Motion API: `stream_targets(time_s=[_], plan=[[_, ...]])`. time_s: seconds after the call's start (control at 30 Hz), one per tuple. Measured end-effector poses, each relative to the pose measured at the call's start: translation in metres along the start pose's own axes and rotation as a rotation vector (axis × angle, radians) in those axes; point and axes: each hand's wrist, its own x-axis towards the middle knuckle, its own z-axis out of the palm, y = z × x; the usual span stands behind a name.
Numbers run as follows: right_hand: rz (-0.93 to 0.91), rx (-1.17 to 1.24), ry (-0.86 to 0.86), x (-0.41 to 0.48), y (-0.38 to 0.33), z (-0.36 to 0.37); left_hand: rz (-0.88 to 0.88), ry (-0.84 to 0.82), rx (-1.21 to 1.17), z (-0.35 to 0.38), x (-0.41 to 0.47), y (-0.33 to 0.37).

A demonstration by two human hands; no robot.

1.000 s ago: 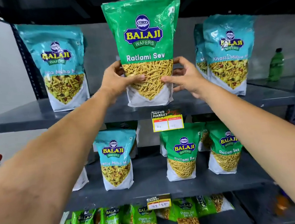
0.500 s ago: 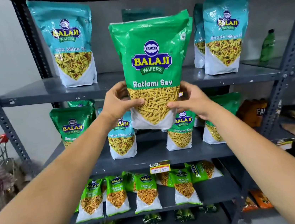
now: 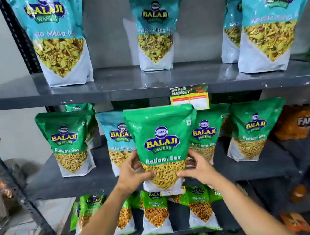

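Grey shelves (image 3: 126, 85), left hand (image 3: 131, 176), right hand (image 3: 200, 168) holding green Sev pouch (image 3: 161, 134)

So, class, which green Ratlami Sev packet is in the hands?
The front centre packet, gripped at its lower sides by the left hand and right hand; the other green ones simply stand on the middle shelf.

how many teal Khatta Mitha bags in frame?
5. Top shelf: left bag, centre bag, front right bag, rear right bag. Middle shelf: fifth bag, behind the held Ratlami Sev bag. More may be hidden.
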Motion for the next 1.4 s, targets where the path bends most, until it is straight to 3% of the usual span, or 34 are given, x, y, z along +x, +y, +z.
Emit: stream_targets(time_s=[0.17, 0.4, 0.7, 0.93, 1.0, 1.17, 1.3, 1.4], plan=[[0.078, 0.036, 0.021, 0.043, 0.045, 0.0, -0.139, 0.032, 0.036, 0.023, 0.038, -0.042], [0.052, 0.132, 0.045, 0.087, 0.069, 0.0, -0.103, 0.083, 0.101, 0.036, 0.078, -0.053], [0.004, 0.003, 0.068, 0.1, 0.069, 0.005, -0.106, 0.175, 0.249, 0.048, 0.085, -0.052], [-0.141, -0.639, 0.585, 0.063, 0.057, 0.032, -0.026, 0.324, 0.344, 0.031, 0.058, -0.045], [-0.21, -0.62, 0.553, 0.058, 0.05, 0.047, 0.04, 0.406, 0.388, 0.013, 0.055, -0.047], [-0.327, -0.332, 0.258, 0.071, 0.012, 0.106, 0.087, 0.54, 0.364, -0.053, 0.062, -0.056], [-0.211, -0.309, 0.175, 0.095, -0.004, 0.143, -0.022, 0.43, 0.285, -0.094, 0.08, -0.055], [-0.061, -0.261, 0.146, 0.11, -0.007, 0.157, -0.139, 0.188, 0.179, -0.106, 0.09, -0.06]])
